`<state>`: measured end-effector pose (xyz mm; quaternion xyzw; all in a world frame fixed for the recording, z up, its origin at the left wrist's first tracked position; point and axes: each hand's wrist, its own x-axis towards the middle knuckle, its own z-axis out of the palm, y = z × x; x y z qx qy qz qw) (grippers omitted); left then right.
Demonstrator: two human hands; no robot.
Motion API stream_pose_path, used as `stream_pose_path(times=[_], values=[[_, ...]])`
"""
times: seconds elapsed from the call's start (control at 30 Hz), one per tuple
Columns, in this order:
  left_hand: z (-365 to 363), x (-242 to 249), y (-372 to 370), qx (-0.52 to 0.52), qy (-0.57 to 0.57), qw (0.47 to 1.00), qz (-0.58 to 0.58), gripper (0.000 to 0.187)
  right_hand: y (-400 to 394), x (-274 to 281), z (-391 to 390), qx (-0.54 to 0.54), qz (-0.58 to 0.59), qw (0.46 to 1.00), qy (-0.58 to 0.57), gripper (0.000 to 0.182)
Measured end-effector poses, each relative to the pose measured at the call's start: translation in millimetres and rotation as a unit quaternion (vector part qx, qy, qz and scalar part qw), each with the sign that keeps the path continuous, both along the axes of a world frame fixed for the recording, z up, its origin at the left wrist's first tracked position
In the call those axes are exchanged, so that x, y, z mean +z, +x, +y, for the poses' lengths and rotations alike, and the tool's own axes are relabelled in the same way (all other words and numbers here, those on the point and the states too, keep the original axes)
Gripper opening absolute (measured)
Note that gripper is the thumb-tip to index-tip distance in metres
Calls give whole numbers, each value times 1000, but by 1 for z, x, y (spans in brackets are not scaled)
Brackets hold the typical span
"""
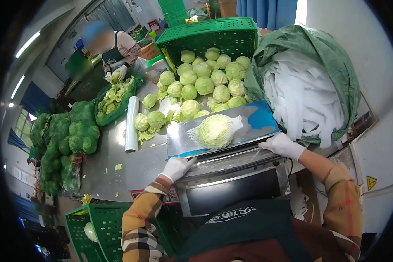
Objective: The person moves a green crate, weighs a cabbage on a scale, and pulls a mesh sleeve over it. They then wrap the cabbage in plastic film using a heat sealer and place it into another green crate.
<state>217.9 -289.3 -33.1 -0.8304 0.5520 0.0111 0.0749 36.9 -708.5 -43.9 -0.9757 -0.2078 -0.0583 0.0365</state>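
Note:
A cabbage [215, 132] in a white foam net lies on the metal top [177, 135] of a wrapping machine, which has blue patches. In front of it, a band of clear plastic film [227, 158] stretches between my hands along the machine's front edge. My left hand [178, 168], in a white glove, is closed at the left end of this edge, its fingers pinching the film. At the right end my right hand [284, 146], also gloved, pinches the film with fingers pressed together. Both fingertips are partly hidden.
Many bare cabbages [204, 85] spill from a tipped green crate [205, 37]. To the right stands a green sack [345, 83] of white foam nets [305, 96]. A film roll [132, 124] and netted cabbage bags [84, 126] lie left. A co-worker [118, 52] handles leaves farther back.

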Motion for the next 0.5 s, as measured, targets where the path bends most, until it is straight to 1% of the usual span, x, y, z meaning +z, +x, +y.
stream_pose_path(times=[0.03,0.07,0.1,0.17,0.23,0.3,0.37,0.43,0.47,0.5], values=[[7,-2,-5,0,1,1000,-2,30,-6,-6,4,-81,2,990,119,21],[15,-3,-12,55,-127,989,58,25,-14,-5,10,-119,-16,968,218,19],[22,-1,-19,107,-250,955,116,23,-26,-1,14,-153,4,944,291,18],[37,12,-48,161,-234,945,163,21,-55,19,25,-201,28,934,294,19],[43,33,-73,168,-300,915,210,21,-80,64,37,-247,99,894,361,19],[50,77,-89,186,-345,888,241,22,-91,117,44,-274,170,840,436,19],[46,132,-100,250,-421,833,258,30,-89,182,48,-348,254,748,504,22],[42,161,-95,237,-526,771,269,39,-81,205,40,-295,147,729,600,26],[43,156,-81,254,-522,770,266,41,-63,207,38,-265,122,719,630,27],[28,150,-63,279,-579,690,333,42,-37,204,38,-234,97,709,658,28]])
